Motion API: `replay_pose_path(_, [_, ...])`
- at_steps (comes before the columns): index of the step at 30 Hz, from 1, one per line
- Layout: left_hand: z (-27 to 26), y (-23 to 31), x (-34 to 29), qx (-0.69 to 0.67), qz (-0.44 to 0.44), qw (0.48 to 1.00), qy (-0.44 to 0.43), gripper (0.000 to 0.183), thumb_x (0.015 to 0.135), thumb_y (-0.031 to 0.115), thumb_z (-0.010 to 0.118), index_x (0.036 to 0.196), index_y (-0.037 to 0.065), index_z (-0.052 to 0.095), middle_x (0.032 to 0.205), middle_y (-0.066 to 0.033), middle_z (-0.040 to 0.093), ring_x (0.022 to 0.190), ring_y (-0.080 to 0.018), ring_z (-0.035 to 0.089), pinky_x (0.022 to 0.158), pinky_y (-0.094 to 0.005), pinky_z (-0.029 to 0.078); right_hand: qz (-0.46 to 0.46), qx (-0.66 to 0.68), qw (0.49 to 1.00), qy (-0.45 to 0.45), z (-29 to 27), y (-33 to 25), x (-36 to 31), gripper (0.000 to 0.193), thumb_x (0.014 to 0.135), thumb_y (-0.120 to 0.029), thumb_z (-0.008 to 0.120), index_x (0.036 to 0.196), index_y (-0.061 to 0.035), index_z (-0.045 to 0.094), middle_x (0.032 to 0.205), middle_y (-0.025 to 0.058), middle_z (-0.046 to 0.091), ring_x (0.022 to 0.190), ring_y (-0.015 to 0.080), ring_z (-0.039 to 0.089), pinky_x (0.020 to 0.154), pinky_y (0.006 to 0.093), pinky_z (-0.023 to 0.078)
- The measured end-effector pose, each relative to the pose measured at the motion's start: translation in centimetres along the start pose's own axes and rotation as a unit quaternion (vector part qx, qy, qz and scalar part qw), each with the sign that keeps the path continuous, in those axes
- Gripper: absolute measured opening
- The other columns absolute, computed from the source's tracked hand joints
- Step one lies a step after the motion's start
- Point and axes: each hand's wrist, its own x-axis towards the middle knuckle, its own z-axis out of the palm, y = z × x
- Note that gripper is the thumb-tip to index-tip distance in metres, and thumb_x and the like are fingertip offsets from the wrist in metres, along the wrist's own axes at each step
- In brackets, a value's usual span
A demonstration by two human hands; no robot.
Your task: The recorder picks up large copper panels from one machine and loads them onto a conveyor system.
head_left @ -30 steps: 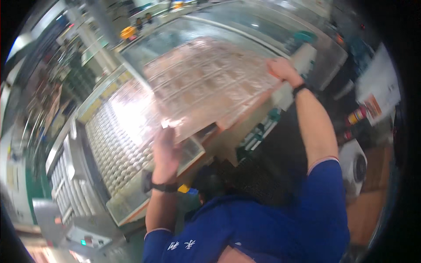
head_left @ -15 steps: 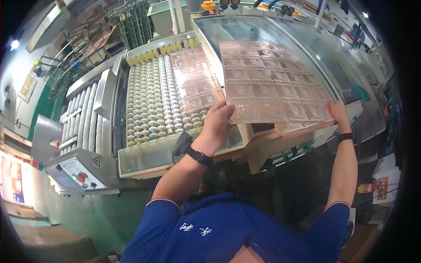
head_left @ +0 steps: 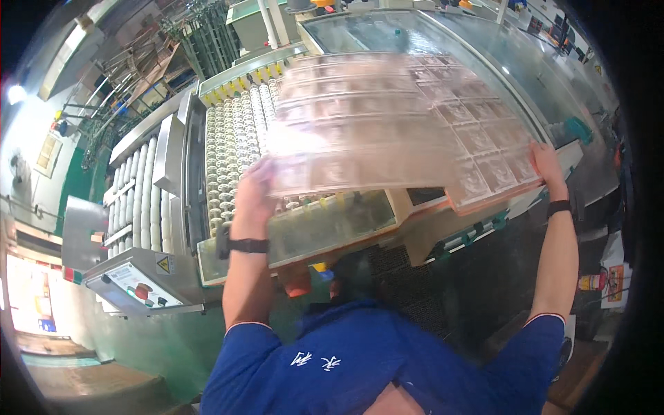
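Note:
A copper-coloured circuit board panel (head_left: 360,138), marked in a grid of squares, is blurred by motion above the roller bed. My left hand (head_left: 254,188), also blurred, grips its front left corner. The panel's right side overlaps a stack of similar circuit board panels (head_left: 484,138) on the right-hand machine top. At the stack's front right corner, my right hand (head_left: 548,166) has its fingers closed round the edge. Rows of small white wheels make up the roller bed (head_left: 232,149), partly hidden by the moving panel.
To the left stands a metal conveyor with long grey rollers (head_left: 142,187) and a control panel (head_left: 135,285). A glass-topped tank (head_left: 360,33) lies behind the stack. The roller bed has a clear front cover (head_left: 325,232). A red fire-extinguisher-like object (head_left: 593,282) is at the right.
My left hand has moved left, carrying the upper panel off the stack and over the roller bed. My right hand stays near the stack's corner. The panel lying on the wheels is now covered.

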Motion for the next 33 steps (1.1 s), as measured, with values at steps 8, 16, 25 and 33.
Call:
replay_pose_path(8, [-16.8,6.8,-1.5,0.138,0.063,0.986,0.067,0.022,0.096,0.003,0.048,0.113,0.0,0.061,0.09,-0.004,0.066,0.078,-0.012,0.062,0.072,-0.0258,0.051,0.016,0.017,0.997,0.075,-0.6,-2.3,-0.3,0.039,0.098,-0.031,0.043,0.085,-0.0004,0.063,0.079,0.0227,0.06,0.08,0.04,0.06,0.072,0.0463,0.046])
replay_pose_path(16, [-22.9,6.6,0.4,0.286,0.026,0.934,0.213,0.025,0.091,0.0,0.045,0.108,-0.006,0.062,0.09,-0.0091,0.066,0.078,-0.017,0.063,0.07,-0.0257,0.051,0.043,0.118,0.989,0.081,-0.9,-3.1,-0.4,0.057,0.096,-0.039,0.044,0.053,-0.0014,0.053,0.052,0.0155,0.052,0.056,0.0325,0.055,0.064,0.0416,0.043])
replay_pose_path(25, [-27.4,5.7,2.7,0.438,-0.021,0.836,0.329,0.022,0.081,0.003,0.05,0.097,-0.002,0.065,0.072,-0.0128,0.067,0.065,-0.0242,0.066,0.058,-0.0382,0.051,0.037,0.164,0.985,0.039,-1.6,-5.2,-0.4,0.061,0.096,-0.04,0.045,0.048,-0.0024,0.049,0.044,0.0105,0.043,0.05,0.0276,0.051,0.06,0.0383,0.041])
replay_pose_path(33, [-14.6,0.0,4.1,0.763,0.065,0.638,0.075,0.073,0.077,0.038,0.07,0.134,-0.004,0.049,0.123,-0.0292,0.057,0.119,-0.0378,0.054,0.099,-0.0436,0.043,0.06,0.158,0.983,0.077,-1.4,-3.5,-1.0,0.065,0.096,-0.041,0.043,0.044,-0.0025,0.047,0.042,0.0106,0.042,0.049,0.028,0.05,0.06,0.0375,0.042])
